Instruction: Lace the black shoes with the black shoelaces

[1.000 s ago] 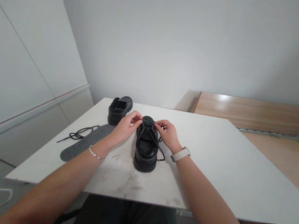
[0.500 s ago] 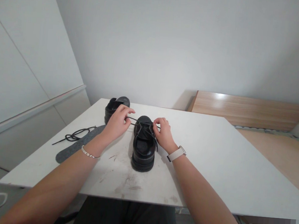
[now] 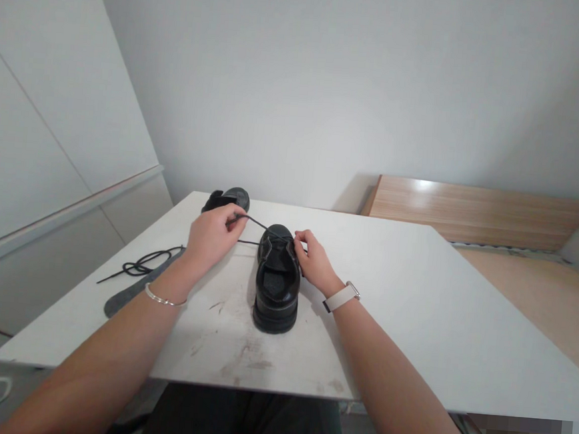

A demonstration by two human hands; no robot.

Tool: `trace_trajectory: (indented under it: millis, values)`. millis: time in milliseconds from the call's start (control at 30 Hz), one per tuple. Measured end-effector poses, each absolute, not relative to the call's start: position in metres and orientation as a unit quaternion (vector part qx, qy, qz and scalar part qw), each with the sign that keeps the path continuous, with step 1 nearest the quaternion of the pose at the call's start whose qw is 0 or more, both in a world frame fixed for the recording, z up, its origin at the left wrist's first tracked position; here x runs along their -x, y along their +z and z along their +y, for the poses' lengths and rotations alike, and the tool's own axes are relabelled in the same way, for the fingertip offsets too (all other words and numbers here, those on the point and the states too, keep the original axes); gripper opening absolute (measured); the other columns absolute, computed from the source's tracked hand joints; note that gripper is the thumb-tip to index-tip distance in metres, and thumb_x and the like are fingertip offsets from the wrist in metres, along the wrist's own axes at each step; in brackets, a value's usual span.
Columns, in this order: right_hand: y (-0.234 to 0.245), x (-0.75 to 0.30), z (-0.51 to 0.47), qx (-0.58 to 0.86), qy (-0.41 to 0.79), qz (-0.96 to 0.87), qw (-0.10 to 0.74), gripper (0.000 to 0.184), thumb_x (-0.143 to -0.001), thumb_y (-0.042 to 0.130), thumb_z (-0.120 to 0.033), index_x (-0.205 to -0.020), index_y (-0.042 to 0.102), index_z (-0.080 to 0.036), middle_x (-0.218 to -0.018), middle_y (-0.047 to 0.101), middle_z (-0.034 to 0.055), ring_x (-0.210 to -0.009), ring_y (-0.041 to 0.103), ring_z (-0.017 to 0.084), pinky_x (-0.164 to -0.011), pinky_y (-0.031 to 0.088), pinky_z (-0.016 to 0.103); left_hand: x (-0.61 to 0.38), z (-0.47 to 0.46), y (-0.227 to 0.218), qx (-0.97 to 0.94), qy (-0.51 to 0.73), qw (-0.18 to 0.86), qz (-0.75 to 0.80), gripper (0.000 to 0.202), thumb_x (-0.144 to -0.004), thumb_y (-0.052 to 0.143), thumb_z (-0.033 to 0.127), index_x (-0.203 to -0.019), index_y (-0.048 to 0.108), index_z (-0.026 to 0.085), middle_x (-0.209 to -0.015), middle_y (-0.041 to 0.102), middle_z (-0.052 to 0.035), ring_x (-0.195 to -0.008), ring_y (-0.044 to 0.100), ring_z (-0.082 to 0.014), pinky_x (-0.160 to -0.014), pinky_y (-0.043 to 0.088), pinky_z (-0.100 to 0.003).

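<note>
On the white tabletop (image 3: 403, 306), near its front edge, a black lace-up shoe (image 3: 275, 299) sits upright on its sole, heel toward the wearer. Its black shoelace (image 3: 257, 223) crosses the eyelet flaps, and two strands run out leftward.

Left hand (image 3: 214, 234): fingers curled, thumb and fingertips nearly together on the upper strand, lifted above the table; the lower strand passes out of sight at this hand. Right hand (image 3: 316, 258): thumb and fingers almost meeting at the shoe's right eyelet flap; cannot tell whether they pinch lace or only brace the flap.

Handling, judged: lace thin, light, limp, probably a little slick; best pinched near a tip or just beside an eyelet. Shoe likely firm-soled and steady, hard to damage; hold at the flap or heel collar.

Left side: second black shoe (image 3: 239, 199) behind the left hand, loose coiled lace (image 3: 138, 268), grey insole (image 3: 127, 298) partly hidden by the forearm.
</note>
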State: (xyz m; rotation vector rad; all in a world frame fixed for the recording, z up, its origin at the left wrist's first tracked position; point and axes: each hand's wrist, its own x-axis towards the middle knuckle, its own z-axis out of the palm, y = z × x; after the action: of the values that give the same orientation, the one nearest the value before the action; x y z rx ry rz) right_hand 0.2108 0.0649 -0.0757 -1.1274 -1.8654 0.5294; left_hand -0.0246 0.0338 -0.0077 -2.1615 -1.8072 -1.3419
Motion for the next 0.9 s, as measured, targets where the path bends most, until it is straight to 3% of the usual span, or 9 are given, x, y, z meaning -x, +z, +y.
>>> trace_trajectory:
  millis: [133,267,333,467,533,600,700,800,900]
  values:
    - [-0.074,-0.211,0.064,0.450,0.228,-0.750,0.428,0.014,-0.098,0.039,-0.033,-0.094,0.049,-0.024,-0.096,0.064,0.0052,-0.095,0.062,0.021,-0.081,0.049,0.036,0.034,0.035,-0.001,0.660,-0.350,0.045,-0.664,0.029,-0.089,0.058,0.046,-0.089,0.075,0.023,-0.075,0.073,-0.0052,-0.072,0.063,-0.0248,-0.059,0.033,-0.029]
    - [-0.068,-0.211,0.062,0.443,0.223,-0.752,0.434,0.013,-0.095,0.041,-0.032,-0.091,0.050,-0.023,-0.093,0.060,0.0054,-0.089,0.059,0.021,-0.080,0.048,0.035,0.040,0.034,0.005,0.684,-0.303,-0.146,-0.647,0.051,-0.095,0.044,0.052,-0.065,0.071,0.021,-0.044,0.056,-0.0027,-0.050,0.054,-0.0209,-0.054,0.033,-0.029]
    - [-0.066,-0.211,0.061,0.439,0.225,-0.751,0.440,0.012,-0.094,0.042,-0.031,-0.090,0.051,-0.022,-0.091,0.060,0.0048,-0.085,0.057,0.020,-0.078,0.047,0.035,0.040,0.030,0.007,0.713,-0.339,-0.250,-0.561,0.048,-0.093,0.047,0.055,-0.072,0.071,0.020,-0.041,0.049,0.0007,-0.043,0.047,-0.0166,-0.052,0.035,-0.028]
    - [-0.067,-0.211,0.062,0.436,0.246,-0.737,0.455,0.014,-0.092,0.045,-0.031,-0.098,0.053,-0.022,-0.092,0.062,0.0037,-0.073,0.056,0.017,-0.069,0.047,0.032,0.034,0.019,0.010,0.754,-0.405,-0.351,-0.380,0.039,-0.082,0.068,0.056,-0.097,0.073,0.020,-0.068,0.064,-0.0028,-0.063,0.057,-0.0174,-0.062,0.045,-0.029]
    - [-0.068,-0.212,0.063,0.437,0.256,-0.724,0.468,0.018,-0.090,0.049,-0.032,-0.103,0.054,-0.021,-0.091,0.063,0.0031,-0.068,0.055,0.015,-0.065,0.046,0.031,0.029,0.017,0.010,0.768,-0.409,-0.366,-0.329,0.048,-0.082,0.063,0.065,-0.092,0.075,0.020,-0.081,0.068,-0.0080,-0.076,0.062,-0.0217,-0.072,0.050,-0.034]
    - [-0.067,-0.212,0.064,0.439,0.260,-0.710,0.486,0.021,-0.087,0.053,-0.031,-0.104,0.056,-0.021,-0.089,0.063,0.0029,-0.065,0.054,0.015,-0.064,0.046,0.031,0.024,0.018,0.008,0.774,-0.417,-0.360,-0.313,0.062,-0.089,0.044,0.073,-0.079,0.075,0.020,-0.083,0.069,-0.0108,-0.082,0.063,-0.0241,-0.081,0.050,-0.038]
    - [-0.058,-0.211,0.060,0.431,0.264,-0.692,0.516,0.021,-0.085,0.056,-0.033,-0.101,0.058,-0.019,-0.088,0.063,0.0040,-0.067,0.055,0.015,-0.065,0.046,0.031,0.013,0.025,-0.003,0.759,-0.453,-0.280,-0.374,0.056,-0.095,0.040,0.062,-0.073,0.069,0.019,-0.083,0.068,-0.0090,-0.084,0.063,-0.0226,-0.086,0.050,-0.039]
    - [-0.044,-0.207,0.048,0.375,0.314,-0.691,0.532,0.023,-0.087,0.058,-0.040,-0.099,0.060,-0.020,-0.087,0.066,0.0042,-0.071,0.059,0.015,-0.067,0.049,0.030,0.003,0.036,-0.019,0.750,-0.443,-0.212,-0.443,0.032,-0.090,0.058,0.047,-0.098,0.069,0.018,-0.102,0.068,-0.0091,-0.091,0.064,-0.0224,-0.084,0.051,-0.037]
    - [-0.035,-0.201,0.038,0.305,0.398,-0.683,0.532,0.028,-0.091,0.055,-0.048,-0.098,0.062,-0.021,-0.077,0.068,0.0026,-0.069,0.062,0.016,-0.066,0.050,0.030,-0.004,0.044,-0.031,0.752,-0.408,-0.239,-0.460,0.035,-0.090,0.056,0.043,-0.110,0.068,0.017,-0.114,0.067,-0.0129,-0.101,0.065,-0.0253,-0.085,0.052,-0.039]
